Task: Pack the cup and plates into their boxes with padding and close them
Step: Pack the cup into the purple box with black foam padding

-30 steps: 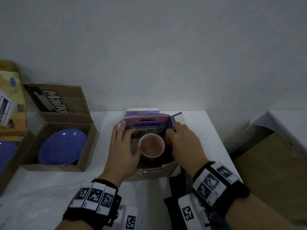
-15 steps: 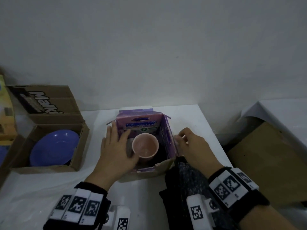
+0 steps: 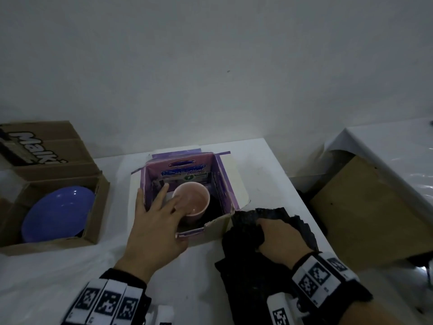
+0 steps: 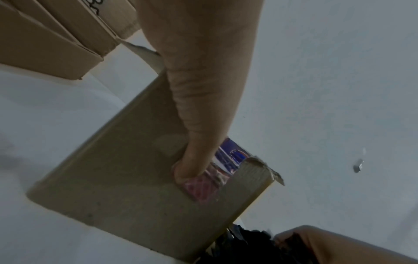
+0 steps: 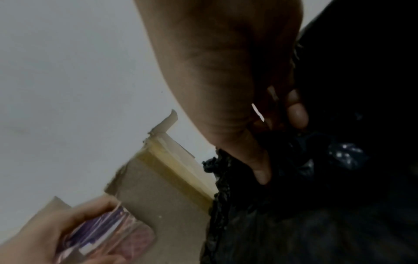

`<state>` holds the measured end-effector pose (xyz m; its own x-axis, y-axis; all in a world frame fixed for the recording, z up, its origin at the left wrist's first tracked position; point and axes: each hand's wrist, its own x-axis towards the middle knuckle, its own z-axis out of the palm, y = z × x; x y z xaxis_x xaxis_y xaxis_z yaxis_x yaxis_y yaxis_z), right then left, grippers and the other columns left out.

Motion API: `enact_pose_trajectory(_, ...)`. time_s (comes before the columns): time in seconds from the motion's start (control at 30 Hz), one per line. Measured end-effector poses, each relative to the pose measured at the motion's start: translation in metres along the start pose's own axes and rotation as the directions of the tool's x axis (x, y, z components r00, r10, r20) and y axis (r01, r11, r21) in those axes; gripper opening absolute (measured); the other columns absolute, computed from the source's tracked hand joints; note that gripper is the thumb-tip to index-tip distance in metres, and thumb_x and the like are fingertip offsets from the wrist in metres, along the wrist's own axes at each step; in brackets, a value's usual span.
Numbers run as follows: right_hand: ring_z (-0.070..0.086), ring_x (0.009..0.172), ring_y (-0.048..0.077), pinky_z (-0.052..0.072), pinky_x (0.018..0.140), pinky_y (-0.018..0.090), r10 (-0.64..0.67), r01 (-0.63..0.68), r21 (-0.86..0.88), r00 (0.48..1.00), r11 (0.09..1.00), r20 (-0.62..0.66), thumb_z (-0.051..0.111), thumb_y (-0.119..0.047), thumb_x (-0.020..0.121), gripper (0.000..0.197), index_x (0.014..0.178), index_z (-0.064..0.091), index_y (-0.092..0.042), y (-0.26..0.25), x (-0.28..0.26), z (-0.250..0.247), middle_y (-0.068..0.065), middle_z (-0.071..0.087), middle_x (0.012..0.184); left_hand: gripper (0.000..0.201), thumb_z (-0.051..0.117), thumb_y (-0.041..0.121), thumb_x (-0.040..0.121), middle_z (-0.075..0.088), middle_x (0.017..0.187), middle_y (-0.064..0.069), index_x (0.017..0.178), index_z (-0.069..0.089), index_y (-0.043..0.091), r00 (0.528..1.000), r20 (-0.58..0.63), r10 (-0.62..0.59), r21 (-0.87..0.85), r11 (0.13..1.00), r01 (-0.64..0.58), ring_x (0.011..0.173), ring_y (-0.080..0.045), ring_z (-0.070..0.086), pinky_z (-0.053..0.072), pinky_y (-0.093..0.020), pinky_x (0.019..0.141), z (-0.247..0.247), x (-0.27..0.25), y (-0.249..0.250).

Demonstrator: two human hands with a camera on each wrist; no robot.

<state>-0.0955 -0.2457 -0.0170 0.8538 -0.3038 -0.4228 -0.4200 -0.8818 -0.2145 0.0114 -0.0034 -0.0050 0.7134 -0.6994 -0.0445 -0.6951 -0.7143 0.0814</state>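
A pink cup (image 3: 191, 202) stands in the open purple box (image 3: 225, 184) on the counter (image 3: 269, 184). The box is steadied by the left hand (image 3: 154, 221); black padding (image 3: 246, 231) just beside it is gripped by the right hand (image 3: 278, 238). Padding is best tucked evenly around the cup.

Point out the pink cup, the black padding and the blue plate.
pink cup (image 3: 195, 202), head view, inner wall.
black padding (image 3: 246, 273), head view, crumpled middle.
blue plate (image 3: 56, 213), head view, centre of its face.
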Motion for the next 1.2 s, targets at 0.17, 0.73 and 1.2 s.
enact_pose_trajectory(0.17,0.059,0.079,0.014,0.047,0.066,0.024,-0.041,0.057,0.219,0.996,0.974,-0.077,0.06,-0.022,0.077,0.013,0.09,0.056,-0.026,0.0,-0.008,-0.034,-0.007,0.059,0.079,0.085,0.054,0.072,0.058,0.048,0.142,0.003,0.131,0.051,0.027,0.999,0.023,0.024,-0.014,1.0,-0.023,0.142,-0.032,0.023,0.004,-0.061,0.11,0.002,0.0,-0.006)
enact_pose_trajectory(0.73,0.057,0.085,0.023,0.047,0.063,0.032,-0.027,0.081,0.156,0.947,0.984,-0.321,0.058,-0.018,0.083,0.019,0.102,0.052,-0.016,-0.002,-0.021,-0.059,0.0,0.056,0.089,0.072,0.027,0.091,0.061,0.009,0.146,0.029,0.126,0.025,0.06,0.991,-0.093,-0.1,-0.564,0.825,0.031,0.144,-0.005,-0.011,-0.01,-0.044,0.117,-0.015,0.005,-0.011)
enact_pose_trajectory(1.2,0.046,0.1,0.014,0.04,0.079,0.021,-0.254,0.458,0.144,0.696,0.877,-0.671,0.053,-0.025,0.091,0.032,0.12,0.051,-0.011,-0.063,-0.004,-0.068,0.008,0.042,0.123,0.037,0.044,0.035,0.094,0.039,0.146,-0.005,0.124,0.052,0.016,0.818,-0.374,-0.437,-0.695,0.716,0.065,0.136,-0.023,0.032,0.029,-0.046,0.112,0.017,0.034,-0.031)
